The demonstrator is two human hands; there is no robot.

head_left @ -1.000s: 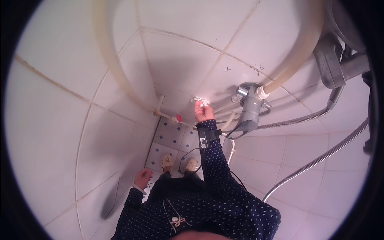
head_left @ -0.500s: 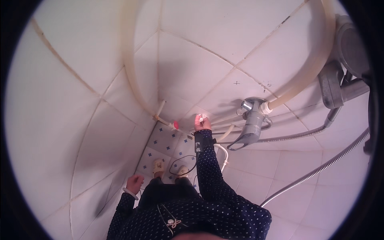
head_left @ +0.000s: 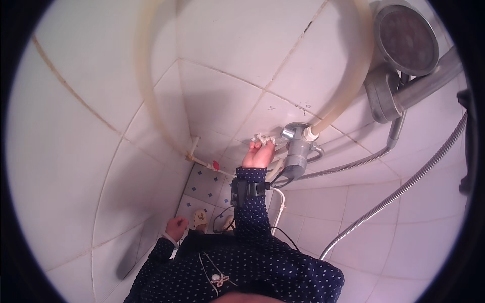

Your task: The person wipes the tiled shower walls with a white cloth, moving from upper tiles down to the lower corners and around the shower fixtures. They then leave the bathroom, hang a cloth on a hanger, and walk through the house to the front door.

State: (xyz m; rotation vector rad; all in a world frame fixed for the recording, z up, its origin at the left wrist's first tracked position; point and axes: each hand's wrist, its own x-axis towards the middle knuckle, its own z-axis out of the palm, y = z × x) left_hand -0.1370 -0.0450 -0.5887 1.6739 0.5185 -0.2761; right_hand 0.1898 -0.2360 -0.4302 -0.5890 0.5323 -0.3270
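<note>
My right hand (head_left: 258,154) reaches up to the tiled wall, its fingers closed on a crumpled white wad (head_left: 263,138), tissue or thin cloth. The wad lies against the tiles just left of the grey shower mixer tap (head_left: 297,151). A small clear and chrome part on the tap's left side (head_left: 287,134) is close to my fingertips. Low at my left side, near the side wall, my left hand (head_left: 177,228) is curled into a loose fist with nothing seen in it. Its palm is turned away.
A pale hose (head_left: 339,108) loops up from the tap. At the right, a grey shower head (head_left: 407,39) sits in its holder (head_left: 382,93) on a bar, above a metal hose (head_left: 404,192). A white pipe with a red valve handle (head_left: 215,165) runs low in the corner.
My right hand has moved with the white wad toward the mixer tap, its wrist turning. The view has shifted, bringing more of the shower head into sight. My left hand stays low.
</note>
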